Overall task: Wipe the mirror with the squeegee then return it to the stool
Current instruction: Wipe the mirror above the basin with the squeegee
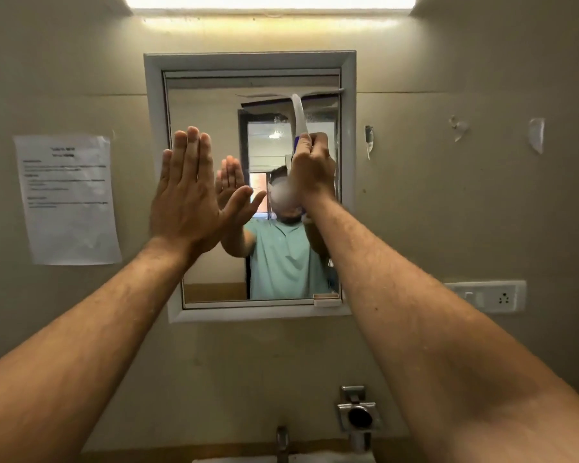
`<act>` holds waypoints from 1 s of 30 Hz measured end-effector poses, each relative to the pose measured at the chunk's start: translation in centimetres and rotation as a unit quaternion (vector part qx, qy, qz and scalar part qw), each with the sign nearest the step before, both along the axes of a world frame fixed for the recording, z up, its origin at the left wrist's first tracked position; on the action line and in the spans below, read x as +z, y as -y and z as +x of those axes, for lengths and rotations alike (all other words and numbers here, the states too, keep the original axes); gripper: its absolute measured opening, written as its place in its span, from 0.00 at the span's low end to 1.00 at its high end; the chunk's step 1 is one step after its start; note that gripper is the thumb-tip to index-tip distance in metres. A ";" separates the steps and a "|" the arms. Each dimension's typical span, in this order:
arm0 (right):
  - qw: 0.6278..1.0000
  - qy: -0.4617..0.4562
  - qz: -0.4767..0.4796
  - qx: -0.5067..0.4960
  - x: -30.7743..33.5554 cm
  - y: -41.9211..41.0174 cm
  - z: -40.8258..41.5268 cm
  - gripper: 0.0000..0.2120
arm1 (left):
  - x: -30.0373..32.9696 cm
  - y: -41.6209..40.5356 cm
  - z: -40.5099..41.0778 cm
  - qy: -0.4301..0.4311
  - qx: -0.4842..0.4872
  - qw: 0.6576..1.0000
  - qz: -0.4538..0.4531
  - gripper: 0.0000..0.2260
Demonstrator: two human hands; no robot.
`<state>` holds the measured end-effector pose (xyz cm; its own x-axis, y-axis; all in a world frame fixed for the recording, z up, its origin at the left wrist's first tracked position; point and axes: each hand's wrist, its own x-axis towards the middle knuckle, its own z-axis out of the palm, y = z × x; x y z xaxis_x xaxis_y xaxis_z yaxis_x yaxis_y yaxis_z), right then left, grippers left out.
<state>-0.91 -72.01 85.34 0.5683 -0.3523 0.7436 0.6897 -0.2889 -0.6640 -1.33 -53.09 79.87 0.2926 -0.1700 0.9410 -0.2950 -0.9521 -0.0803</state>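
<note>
A wall-mounted mirror (211,282) in a pale frame is shown from the head view, with both bare forearms raised toward it. The squeegee (298,111) is held against the upper right part of the glass: its blade lies level just under the top edge of the frame, and its white handle runs down from the blade into the right hand (311,172). The fingers (306,145) of that hand are clenched round the lower part of the handle, so that the blade and upper handle stand clear above the fist while the gripped portion is hidden. A purple part of the handle is seen at the top of the fist.

The left hand (188,192) is held flat with palm toward the glass at the left side of the mirror, its fingers straight and close together and the thumb spread outward; nothing is grasped. Whether the palm touches the glass cannot be told. The two hands are kept apart, the left one lower than the blade.

A printed paper notice (69,198) is fixed to the wall left of the mirror, and a switch plate (488,295) is set to its lower right. A strip light (271,1) is mounted above, and a tap (281,442) is seen below.
</note>
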 end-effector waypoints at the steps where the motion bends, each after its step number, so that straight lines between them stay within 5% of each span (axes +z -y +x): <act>1: 1.000 -0.005 -0.005 -0.001 -0.1 0.0 0.3 0.12 | 0.0 0.0 0.4 0.001 -0.003 1.000 0.001 0.45; 6: 0.996 -0.024 -0.078 -0.037 -4.7 0.4 2.9 0.13 | -1.3 -0.5 1.7 -0.014 -0.025 1.000 0.008 0.47; 11: 0.999 -0.037 -0.016 0.014 -10.5 0.0 4.1 0.19 | -2.7 -1.8 3.4 -0.028 -0.011 0.999 0.019 0.47; 21: 0.999 0.027 -0.031 -0.020 -0.4 -1.5 2.5 0.17 | 1.1 -3.0 5.6 0.021 -0.035 0.999 0.011 0.45; 30: 0.998 -0.021 -0.032 -0.041 -8.2 -0.3 4.0 0.23 | -0.7 -2.9 7.6 0.024 -0.039 0.999 0.018 0.43</act>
